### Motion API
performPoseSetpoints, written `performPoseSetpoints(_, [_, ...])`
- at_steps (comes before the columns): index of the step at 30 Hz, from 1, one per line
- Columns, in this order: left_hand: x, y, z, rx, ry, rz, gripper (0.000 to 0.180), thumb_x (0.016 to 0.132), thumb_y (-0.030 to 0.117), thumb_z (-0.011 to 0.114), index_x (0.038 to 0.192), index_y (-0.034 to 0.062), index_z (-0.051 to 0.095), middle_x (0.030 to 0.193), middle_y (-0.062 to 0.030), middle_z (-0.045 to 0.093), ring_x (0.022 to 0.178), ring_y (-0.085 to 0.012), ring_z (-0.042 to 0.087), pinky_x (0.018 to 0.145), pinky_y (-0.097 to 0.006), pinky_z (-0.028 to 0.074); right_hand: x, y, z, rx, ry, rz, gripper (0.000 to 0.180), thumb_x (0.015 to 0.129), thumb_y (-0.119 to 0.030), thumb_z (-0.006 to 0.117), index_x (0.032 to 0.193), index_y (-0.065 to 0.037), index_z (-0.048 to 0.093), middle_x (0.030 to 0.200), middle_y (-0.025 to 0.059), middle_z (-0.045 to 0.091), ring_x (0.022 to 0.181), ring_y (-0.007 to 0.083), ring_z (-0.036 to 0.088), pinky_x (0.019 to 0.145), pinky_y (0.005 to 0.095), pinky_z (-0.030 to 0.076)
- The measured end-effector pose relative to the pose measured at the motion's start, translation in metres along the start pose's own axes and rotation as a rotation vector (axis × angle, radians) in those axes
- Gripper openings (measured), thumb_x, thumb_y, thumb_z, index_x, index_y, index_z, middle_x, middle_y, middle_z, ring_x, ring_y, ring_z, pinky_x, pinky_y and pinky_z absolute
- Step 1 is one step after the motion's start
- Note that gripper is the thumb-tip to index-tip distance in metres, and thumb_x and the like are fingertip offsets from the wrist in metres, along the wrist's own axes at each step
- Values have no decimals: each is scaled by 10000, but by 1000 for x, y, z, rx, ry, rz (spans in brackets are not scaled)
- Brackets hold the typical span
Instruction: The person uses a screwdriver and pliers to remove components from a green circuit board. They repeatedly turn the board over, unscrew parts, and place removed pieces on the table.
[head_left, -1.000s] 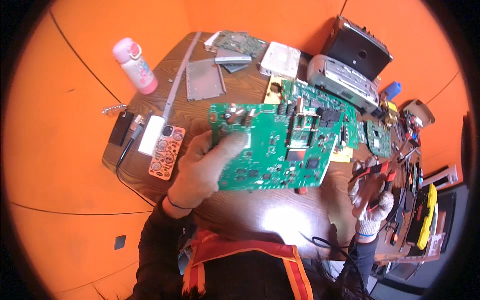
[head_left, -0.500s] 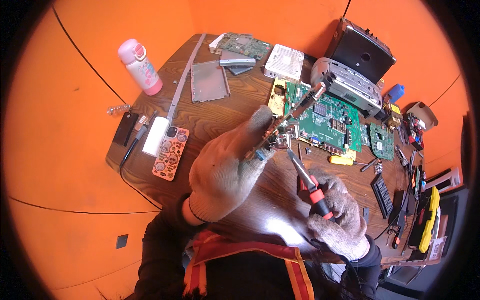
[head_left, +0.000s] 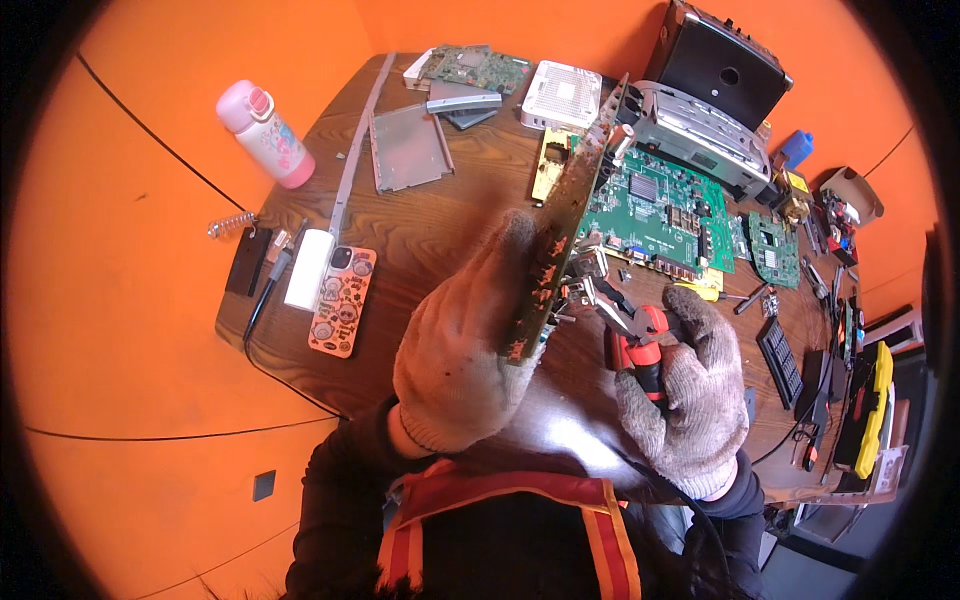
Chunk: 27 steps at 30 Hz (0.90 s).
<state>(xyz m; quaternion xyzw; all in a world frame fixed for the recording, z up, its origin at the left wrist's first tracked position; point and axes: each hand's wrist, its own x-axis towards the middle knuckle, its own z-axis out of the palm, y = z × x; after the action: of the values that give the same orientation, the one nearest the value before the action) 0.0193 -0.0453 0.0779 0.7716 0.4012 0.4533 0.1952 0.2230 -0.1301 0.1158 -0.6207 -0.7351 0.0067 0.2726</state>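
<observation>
My left hand (head_left: 460,360), in a light knitted work glove, grips a circuit board (head_left: 570,215) and keeps it tilted up nearly edge-on above the table. Rough solder spots show on the side facing left. Metal connector housings (head_left: 588,264) stick out from its other side. In my gloved right hand (head_left: 695,395) is a pair of pliers (head_left: 648,352) with red and black handles. Its jaws reach the lower metal part beside the board; whether they clamp it I cannot tell. The left fingers are partly hidden behind the board.
A large green circuit board (head_left: 655,215) lies behind the held one. A yellow-handled screwdriver (head_left: 705,290) rests in front of it. On the left are a phone in a patterned case (head_left: 343,302), a white roll (head_left: 310,268) and a pink bottle (head_left: 268,135). A black-fronted device (head_left: 725,75) stands at the back right.
The held board has turned more edge-on and upright. My right hand has raised the pliers, which now point left, to the metal connectors. The view has shifted slightly.
</observation>
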Motion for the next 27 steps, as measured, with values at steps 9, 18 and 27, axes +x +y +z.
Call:
performPoseSetpoints(9, [-5, 2, 16, 101, -11, 13, 518, 970, 65, 650, 1439, -62, 471, 1149, -214, 707, 1051, -268, 703, 881, -340, 550, -19, 10, 21, 434, -102, 30, 361, 815, -177, 719, 1100, 18, 613, 1167, 235, 576, 1118, 413, 577, 949, 453, 456])
performPoseSetpoints(18, [-6, 7, 18, 156, -18, 29, 497, 958, 118, 683, 1384, -72, 515, 1090, -224, 720, 993, -340, 726, 825, -372, 567, -24, 3, 39, 403, 8, 56, 347, 753, -125, 812, 1006, 21, 623, 980, 213, 569, 855, 392, 575, 757, 456, 472])
performPoseSetpoints(27, [-7, 13, 13, 149, -56, 35, 519, 946, 113, 697, 1387, -86, 508, 1054, -245, 714, 945, -367, 730, 778, -397, 575, -31, 5, 52, 279, 151, 71, 406, 760, -105, 803, 1113, 2, 632, 1182, 263, 610, 1083, 430, 616, 936, 470, 504])
